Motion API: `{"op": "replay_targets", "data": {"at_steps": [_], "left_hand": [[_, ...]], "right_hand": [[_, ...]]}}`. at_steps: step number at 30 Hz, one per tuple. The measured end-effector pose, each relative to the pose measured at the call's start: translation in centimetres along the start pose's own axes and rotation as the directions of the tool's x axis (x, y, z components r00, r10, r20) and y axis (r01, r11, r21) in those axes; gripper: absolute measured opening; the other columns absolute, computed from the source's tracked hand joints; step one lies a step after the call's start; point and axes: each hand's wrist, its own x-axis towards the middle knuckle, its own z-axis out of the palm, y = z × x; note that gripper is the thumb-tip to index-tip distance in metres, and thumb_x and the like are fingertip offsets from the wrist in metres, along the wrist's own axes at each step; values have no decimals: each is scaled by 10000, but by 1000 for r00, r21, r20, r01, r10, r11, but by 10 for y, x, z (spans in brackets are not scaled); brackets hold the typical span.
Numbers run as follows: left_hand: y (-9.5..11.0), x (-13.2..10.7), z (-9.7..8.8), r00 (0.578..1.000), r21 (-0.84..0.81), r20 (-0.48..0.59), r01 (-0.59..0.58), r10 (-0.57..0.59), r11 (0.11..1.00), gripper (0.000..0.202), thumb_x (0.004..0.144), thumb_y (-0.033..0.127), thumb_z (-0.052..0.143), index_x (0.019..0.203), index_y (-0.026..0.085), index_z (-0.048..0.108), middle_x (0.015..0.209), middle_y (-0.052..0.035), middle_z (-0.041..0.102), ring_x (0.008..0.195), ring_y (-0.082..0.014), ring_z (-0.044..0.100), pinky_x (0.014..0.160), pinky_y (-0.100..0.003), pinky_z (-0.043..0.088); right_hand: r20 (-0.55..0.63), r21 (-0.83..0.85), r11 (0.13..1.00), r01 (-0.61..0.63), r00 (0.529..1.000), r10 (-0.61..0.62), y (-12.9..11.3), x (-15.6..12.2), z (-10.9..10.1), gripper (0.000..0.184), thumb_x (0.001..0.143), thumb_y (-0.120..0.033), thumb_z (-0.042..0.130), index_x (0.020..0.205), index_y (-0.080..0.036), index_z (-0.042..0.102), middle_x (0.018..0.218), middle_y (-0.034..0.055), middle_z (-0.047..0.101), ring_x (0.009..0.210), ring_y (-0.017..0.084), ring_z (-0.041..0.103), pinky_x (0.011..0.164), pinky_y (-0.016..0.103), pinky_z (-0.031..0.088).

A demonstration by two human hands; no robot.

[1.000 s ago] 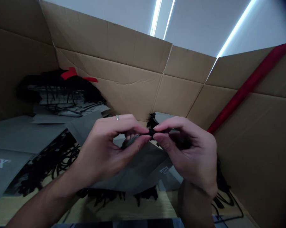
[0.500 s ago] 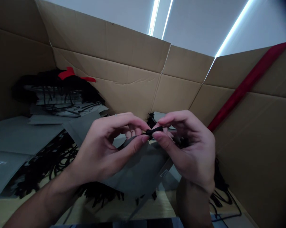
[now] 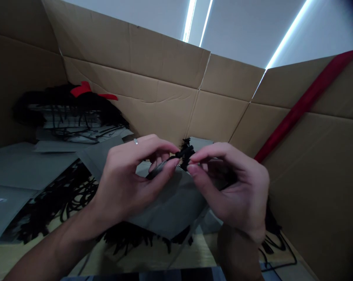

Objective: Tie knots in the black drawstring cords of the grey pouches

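Note:
My left hand (image 3: 135, 175), with a ring on one finger, pinches a black cord (image 3: 186, 152) between thumb and forefinger. The cord's short end sticks out to the right past the fingertips. Just right of it is my right hand (image 3: 232, 179), its thumb and forefinger brought close together; whatever they hold, if anything, is too small or dark to make out. Below both hands a grey paper bag (image 3: 170, 203) hangs at a tilt, its upper edge partly hidden by the left hand.
Cardboard walls (image 3: 161, 82) stand behind and to the right, with a red strip (image 3: 296, 113) running down them. Grey bags (image 3: 21, 168) and black cords (image 3: 73, 191) lie at left. Behind them is a cord-topped stack (image 3: 72, 117) with a red band. More black cord (image 3: 279, 242) lies at right.
My right fingertips have come off the black cord's end and sit slightly below it. My left hand has shifted a little left and up, and the cord's end now points more upward.

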Motion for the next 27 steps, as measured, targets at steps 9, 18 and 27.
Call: {"op": "replay_targets", "data": {"at_steps": [9,18,27], "left_hand": [[4,-4,4,998,96,29,-54,51,994,101,1096,173,789,1158,250,809,937,23,797,776,-128,719,732,-286,569],[0,1,-3,996,-222,63,-45,61,974,193,1046,76,867,1158,232,876,1058,2,911,924,-144,848,846,-260,661],[-2,8,-7,979,-92,44,-195,199,977,185,997,68,920,1054,235,866,904,52,902,706,-95,833,763,-164,699]], "right_hand": [[-43,-160,985,70,996,-78,2,0,13,142,1006,-177,851,1103,-279,833,961,4,830,751,178,746,716,334,651],[-32,-1,1000,22,999,-22,3,6,6,156,958,-111,864,1020,-253,848,805,-51,771,636,109,656,656,284,584],[11,79,997,11,1000,-12,4,6,5,173,934,-75,850,967,-246,842,808,-78,792,661,75,694,636,218,569]]}}
